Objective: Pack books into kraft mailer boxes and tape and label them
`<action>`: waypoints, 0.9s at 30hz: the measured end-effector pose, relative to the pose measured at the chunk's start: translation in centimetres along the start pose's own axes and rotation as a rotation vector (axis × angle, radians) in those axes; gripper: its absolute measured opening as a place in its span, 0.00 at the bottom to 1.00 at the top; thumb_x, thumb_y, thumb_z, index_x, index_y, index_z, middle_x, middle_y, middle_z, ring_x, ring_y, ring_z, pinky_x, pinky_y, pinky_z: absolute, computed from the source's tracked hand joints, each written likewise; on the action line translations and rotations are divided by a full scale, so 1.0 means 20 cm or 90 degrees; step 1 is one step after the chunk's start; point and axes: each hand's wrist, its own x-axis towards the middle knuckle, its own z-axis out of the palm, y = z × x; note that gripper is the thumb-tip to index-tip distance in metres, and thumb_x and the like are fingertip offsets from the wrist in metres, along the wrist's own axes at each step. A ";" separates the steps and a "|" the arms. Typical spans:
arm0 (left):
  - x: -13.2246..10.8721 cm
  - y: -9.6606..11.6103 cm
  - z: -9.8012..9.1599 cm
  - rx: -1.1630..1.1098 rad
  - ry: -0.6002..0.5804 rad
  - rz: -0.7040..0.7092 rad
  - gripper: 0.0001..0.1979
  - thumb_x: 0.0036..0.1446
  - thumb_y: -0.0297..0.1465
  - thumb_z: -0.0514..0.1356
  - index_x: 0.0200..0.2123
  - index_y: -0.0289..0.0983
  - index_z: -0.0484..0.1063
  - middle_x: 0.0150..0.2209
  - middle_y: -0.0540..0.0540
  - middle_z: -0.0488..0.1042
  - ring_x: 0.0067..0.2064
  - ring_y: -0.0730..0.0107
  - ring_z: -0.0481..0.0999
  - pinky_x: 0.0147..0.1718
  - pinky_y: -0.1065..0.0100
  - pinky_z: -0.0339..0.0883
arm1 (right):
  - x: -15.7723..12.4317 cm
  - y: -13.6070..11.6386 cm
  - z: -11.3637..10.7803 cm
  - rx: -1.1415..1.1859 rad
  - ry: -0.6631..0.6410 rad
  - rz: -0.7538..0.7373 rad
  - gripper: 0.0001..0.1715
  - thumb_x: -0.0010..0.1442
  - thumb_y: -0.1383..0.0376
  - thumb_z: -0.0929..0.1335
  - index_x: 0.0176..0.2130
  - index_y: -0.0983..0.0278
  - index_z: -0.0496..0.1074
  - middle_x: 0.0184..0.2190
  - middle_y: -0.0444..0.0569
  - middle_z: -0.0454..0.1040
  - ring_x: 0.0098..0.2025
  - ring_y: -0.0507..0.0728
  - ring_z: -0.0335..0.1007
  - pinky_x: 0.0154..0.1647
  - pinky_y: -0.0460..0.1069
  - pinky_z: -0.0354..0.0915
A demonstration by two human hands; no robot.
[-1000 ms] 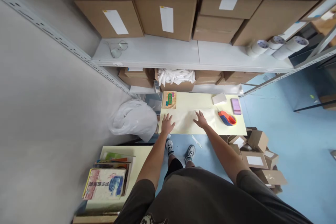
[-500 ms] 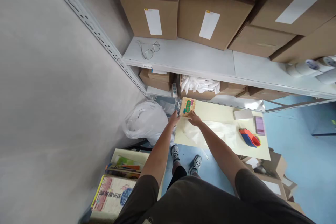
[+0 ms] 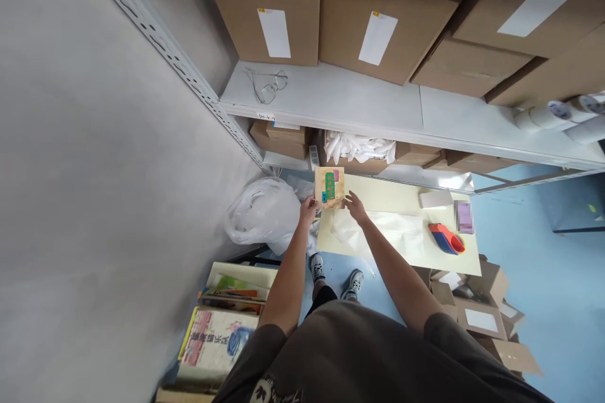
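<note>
Tan-covered book [image 3: 322, 179], green panel on its face, at the far left corner of the pale table [image 3: 382, 194]. Left hand [image 3: 309, 209] pinches its lower left edge; right hand [image 3: 356, 208] at the lower right corner, grip there undeterminable.

Matt cardboard boxes [image 3: 345, 31], smooth painted metal shelf [image 3: 340, 85], crinkled thin plastic bag [image 3: 262, 213], smooth printed paper-like face on tan booklet [image 3: 329, 186]

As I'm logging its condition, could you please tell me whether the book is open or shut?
Shut: the book in the left hand shows a single tan cover; no inside pages are visible.
</note>
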 end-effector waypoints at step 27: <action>-0.56 -0.24 0.54 0.457 0.149 -0.237 0.10 0.59 0.35 0.66 0.43 0.37 0.80 0.44 0.39 0.85 0.49 0.55 0.83 0.45 0.65 0.70 | -0.63 0.54 -0.08 -0.395 -0.170 0.008 0.57 0.60 0.62 0.74 0.79 0.58 0.50 0.80 0.58 0.47 0.80 0.72 0.43 0.73 0.63 0.56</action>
